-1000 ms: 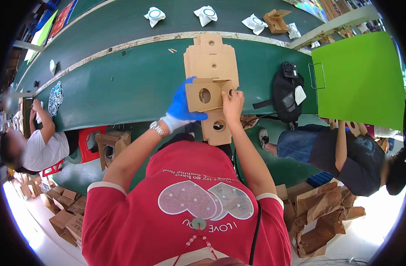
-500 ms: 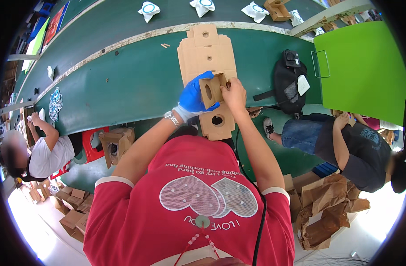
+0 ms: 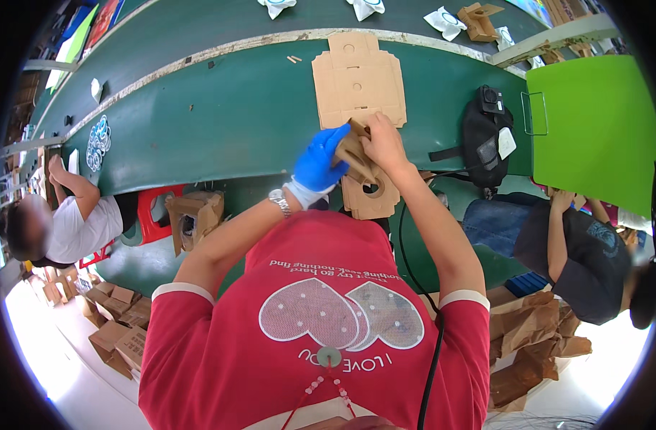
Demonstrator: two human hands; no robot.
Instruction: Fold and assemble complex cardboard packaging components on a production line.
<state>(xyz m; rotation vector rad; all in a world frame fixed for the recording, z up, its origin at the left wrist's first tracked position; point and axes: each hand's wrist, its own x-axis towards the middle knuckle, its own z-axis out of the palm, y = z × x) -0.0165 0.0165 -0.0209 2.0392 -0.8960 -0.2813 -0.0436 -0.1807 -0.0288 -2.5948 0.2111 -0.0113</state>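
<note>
A small folded brown cardboard insert (image 3: 354,156) is held tilted between my two hands. My left hand (image 3: 319,159), in a blue glove, has its fingers closed round the left side of the insert. On the upper right edge of the insert, my bare right hand (image 3: 384,143) grips with bent fingers. Beneath them lies a flat cardboard box blank (image 3: 362,89) with punched holes and creases. Its near flap (image 3: 369,206), with a dark round hole, reaches past the table's near edge. The hands hide the blank's middle.
A black bag (image 3: 482,147) lies on the green table (image 3: 249,107) at right, beside a bright green panel (image 3: 593,122). White wrapped packets (image 3: 445,24) sit on the far belt. People (image 3: 77,222) work at either side. A black cable (image 3: 407,251) hangs near my right arm.
The insert has turned and tilted, so its oval opening no longer faces up as before. My right hand has shifted to its upper edge. The whole view has moved slightly.
</note>
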